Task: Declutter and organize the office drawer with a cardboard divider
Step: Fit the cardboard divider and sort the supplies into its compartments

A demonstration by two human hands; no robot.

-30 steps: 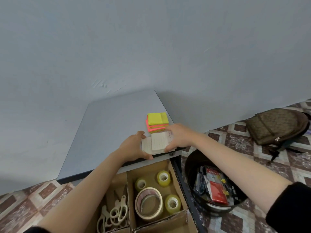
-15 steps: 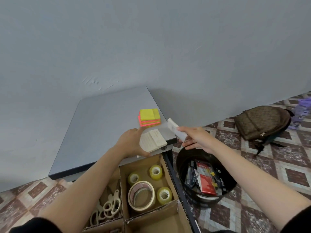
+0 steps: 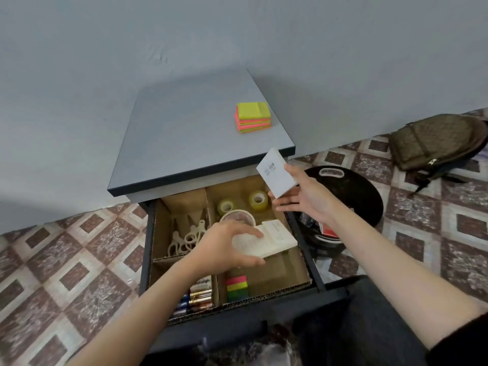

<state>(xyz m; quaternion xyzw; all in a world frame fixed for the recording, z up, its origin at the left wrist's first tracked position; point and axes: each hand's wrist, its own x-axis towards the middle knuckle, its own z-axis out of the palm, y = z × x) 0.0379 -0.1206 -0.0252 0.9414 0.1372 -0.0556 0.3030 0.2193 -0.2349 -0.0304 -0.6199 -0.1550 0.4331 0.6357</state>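
Gripping a cream notepad (image 3: 274, 239), the left hand (image 3: 224, 247) curls round it above the cardboard divider (image 3: 207, 204) in the open drawer (image 3: 237, 323). The right hand (image 3: 306, 202) pinches a white card stack (image 3: 276, 175) over the tape rolls (image 3: 258, 199). Neon sticky notes (image 3: 253, 117) sit on the desk (image 3: 184, 128).

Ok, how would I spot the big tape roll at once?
Find the open drawer under the cabinet top, then the far right compartment of its cardboard divider. Three rolls lie there: the big tape roll is the nearest, partly hidden by the left hand, and wider than the two small yellowish rolls behind it.
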